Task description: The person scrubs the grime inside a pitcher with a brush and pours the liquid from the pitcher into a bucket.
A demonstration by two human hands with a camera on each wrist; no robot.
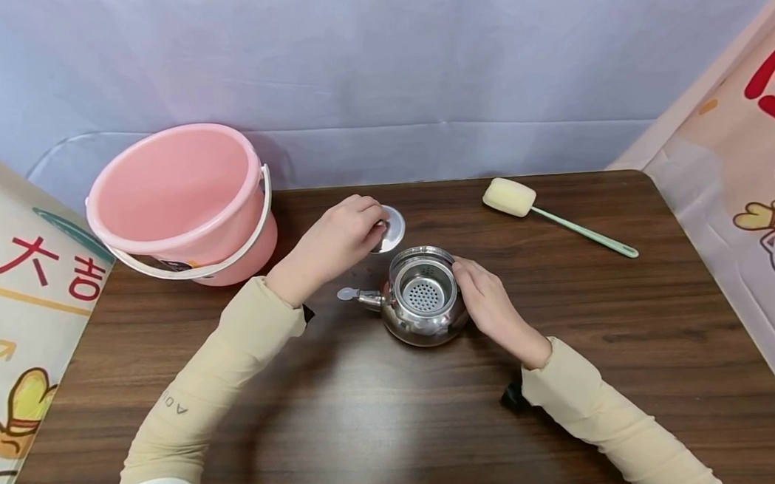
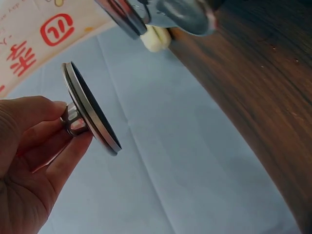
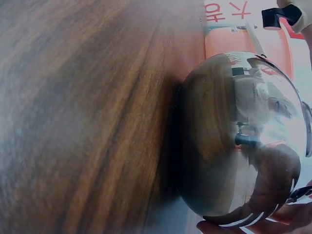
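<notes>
Polished steel lid (image 1: pixel 395 228), knob (image 2: pixel 75 123) pinched by left hand (image 1: pixel 342 236), rounded mirror-smooth kettle (image 1: pixel 425 331), right hand (image 1: pixel 489 301) extended against it

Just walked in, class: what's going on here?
A person's left hand holds the lid by its knob, off the teapot, while the right hand rests against the teapot's side. The open teapot shows a strainer inside. On the table, a pink bucket stands to the left; a sponge brush lies to the right.
</notes>
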